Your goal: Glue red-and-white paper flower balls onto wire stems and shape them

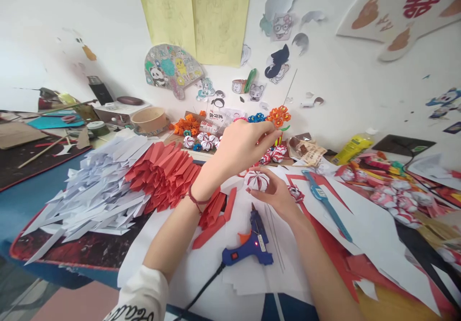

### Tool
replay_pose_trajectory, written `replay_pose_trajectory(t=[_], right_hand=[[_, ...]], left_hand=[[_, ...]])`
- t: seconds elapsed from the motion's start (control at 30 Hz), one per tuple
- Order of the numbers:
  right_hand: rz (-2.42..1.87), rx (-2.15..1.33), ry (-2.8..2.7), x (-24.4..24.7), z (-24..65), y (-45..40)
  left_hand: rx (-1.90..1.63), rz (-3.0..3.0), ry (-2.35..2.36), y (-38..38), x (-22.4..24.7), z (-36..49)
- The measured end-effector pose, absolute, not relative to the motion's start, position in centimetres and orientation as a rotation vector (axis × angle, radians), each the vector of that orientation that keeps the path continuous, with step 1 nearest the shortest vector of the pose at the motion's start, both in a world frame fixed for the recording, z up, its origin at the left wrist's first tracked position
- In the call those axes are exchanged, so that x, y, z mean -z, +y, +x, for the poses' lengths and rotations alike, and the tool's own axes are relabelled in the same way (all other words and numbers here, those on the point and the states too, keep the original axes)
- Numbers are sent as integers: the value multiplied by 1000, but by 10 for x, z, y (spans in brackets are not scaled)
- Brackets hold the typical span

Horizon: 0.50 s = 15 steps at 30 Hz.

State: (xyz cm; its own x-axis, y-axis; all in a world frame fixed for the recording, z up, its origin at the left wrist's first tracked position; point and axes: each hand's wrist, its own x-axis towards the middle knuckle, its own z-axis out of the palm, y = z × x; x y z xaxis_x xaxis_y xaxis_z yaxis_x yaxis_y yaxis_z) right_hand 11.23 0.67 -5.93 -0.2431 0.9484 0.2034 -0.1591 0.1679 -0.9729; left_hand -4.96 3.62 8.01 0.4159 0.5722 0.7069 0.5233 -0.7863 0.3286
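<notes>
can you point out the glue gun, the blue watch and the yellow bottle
glue gun (pixel 248 250): head view, on its blue body
blue watch (pixel 319 193): head view, on its face
yellow bottle (pixel 353 149): head view, on its yellow side

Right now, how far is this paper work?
The red-and-white striped paper balls at the back look done. The right hand holds a similar ball; the left hand hovers above. Piled white paper strips and folded red paper strips apparently remain to be used.
</notes>
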Motion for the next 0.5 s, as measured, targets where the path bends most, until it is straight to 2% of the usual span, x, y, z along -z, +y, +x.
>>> replay_pose_trajectory(t=[0.5], right_hand=[[-827,-1272,-1379,56,114,6]], left_hand=[[-1384,2549,980,34,-81,-48]])
